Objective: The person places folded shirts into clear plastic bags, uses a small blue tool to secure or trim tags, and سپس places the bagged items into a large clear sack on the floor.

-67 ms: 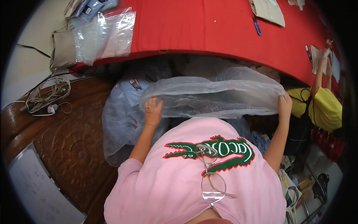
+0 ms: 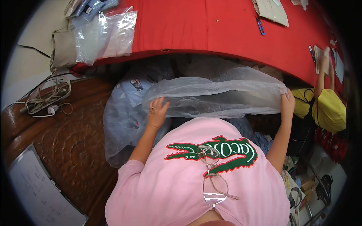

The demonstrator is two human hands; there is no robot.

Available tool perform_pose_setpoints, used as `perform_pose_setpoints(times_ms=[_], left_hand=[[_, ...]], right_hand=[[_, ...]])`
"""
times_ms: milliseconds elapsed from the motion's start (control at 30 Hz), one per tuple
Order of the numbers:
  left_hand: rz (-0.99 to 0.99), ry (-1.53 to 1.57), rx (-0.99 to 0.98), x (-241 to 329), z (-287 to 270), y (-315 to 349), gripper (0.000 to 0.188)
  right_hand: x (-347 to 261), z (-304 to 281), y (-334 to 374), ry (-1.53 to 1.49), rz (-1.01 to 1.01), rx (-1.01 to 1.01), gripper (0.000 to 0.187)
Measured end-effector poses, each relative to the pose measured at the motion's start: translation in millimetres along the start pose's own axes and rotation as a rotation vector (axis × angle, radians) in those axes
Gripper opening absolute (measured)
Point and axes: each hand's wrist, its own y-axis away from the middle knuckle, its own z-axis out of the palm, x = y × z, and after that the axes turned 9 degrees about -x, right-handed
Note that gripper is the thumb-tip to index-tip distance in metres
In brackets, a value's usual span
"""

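Note:
A large clear plastic bag [image 2: 226, 86] is stretched sideways in front of me, its mouth gaping upward. My left hand [image 2: 157, 110] grips the rim at the left end, with a ring on one finger. At the right end the rim is pinched in my right hand [image 2: 287, 101], the thumb and fingers pressed together. Beside my left arm stands another plastic bag [image 2: 117, 124], through which folded light-blue clothing [image 2: 130, 92] with a dark label shows. The lower part of the open bag is hidden by my chest and by the table's overhang.
A red-covered table [image 2: 181, 26] spans the far side, bearing clear packaging sleeves [image 2: 113, 37], blue thread snips [image 2: 260, 26] and a beige folded garment [image 2: 271, 11]. Tangled cables [image 2: 49, 94] and a whiteboard [image 2: 41, 192] lie left. A person in yellow [image 2: 330, 111] works at right.
My left hand has shifted slightly to the right along with its end of the bag's rim. My right hand stays nearly in place at the other end.

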Motion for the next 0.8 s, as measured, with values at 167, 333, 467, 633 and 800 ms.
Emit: perform_pose_setpoints(times_ms=[167,333,467,633,800], left_hand=[[0.022,-0.083,0.216,10,-61,-80,0.045],[-0.15,0.254,0.085,-72,-35,-120,0.041],[-0.155,0.448,0.474,-53,-180,-153,0.043],[-0.132,0.677,0.417,-40,-223,-139,0.05],[-0.092,0.795,0.284,-46,-191,-142,0.065]], right_hand=[[-50,3,-15,0.098,-0.108,0.119,0.028],[-91,13,-54,0.218,-0.291,0.168,0.022],[-101,4,-60,0.293,-0.318,0.228,0.018],[-113,23,-82,0.473,-0.519,0.202,0.027],[-163,77,-120,0.362,-0.715,-0.098,0.042]])
